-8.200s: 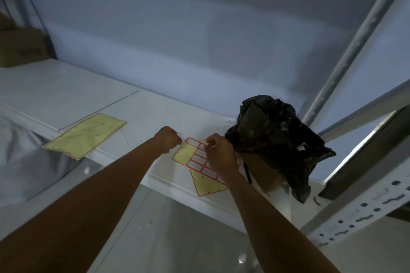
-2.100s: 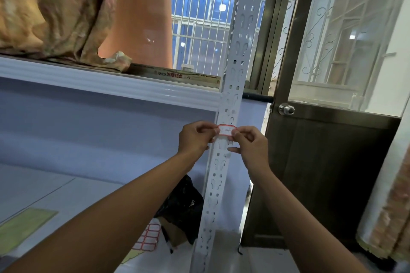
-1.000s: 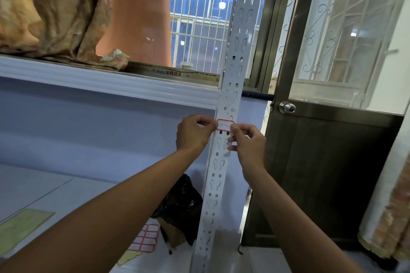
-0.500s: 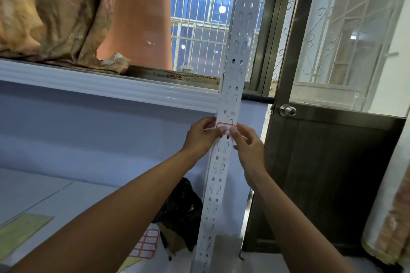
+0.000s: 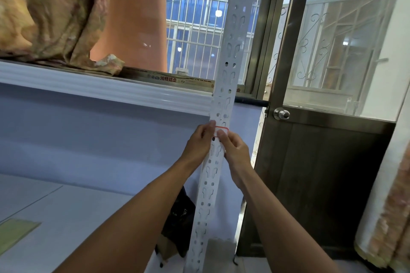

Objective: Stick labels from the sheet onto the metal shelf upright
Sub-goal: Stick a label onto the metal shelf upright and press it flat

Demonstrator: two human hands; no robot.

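**Inspector:** Found the label [image 5: 221,131] against the front face of the metal shelf upright [image 5: 230,68], just under the upper shelf's front edge [image 5: 106,86]. Left hand [image 5: 198,143] at its left end, right hand [image 5: 235,150] over its lower right.

**Clerk:** Clamped on anything?

**Inspector:** Not clamped. Fingertips pressed flat on the label, one hand either side, probably to seat it square across the slots.

**Clerk:** Fully stuck?

**Inspector:** Could not tell; lower edge covered by fingers. Printing, if any, too small to read.

**Clerk:** The sheet?

**Inspector:** Not seen. Only a yellowish strip [image 5: 15,231], cut off at the lower shelf's left edge. Dark bag [image 5: 180,217] partly hidden behind the upright.
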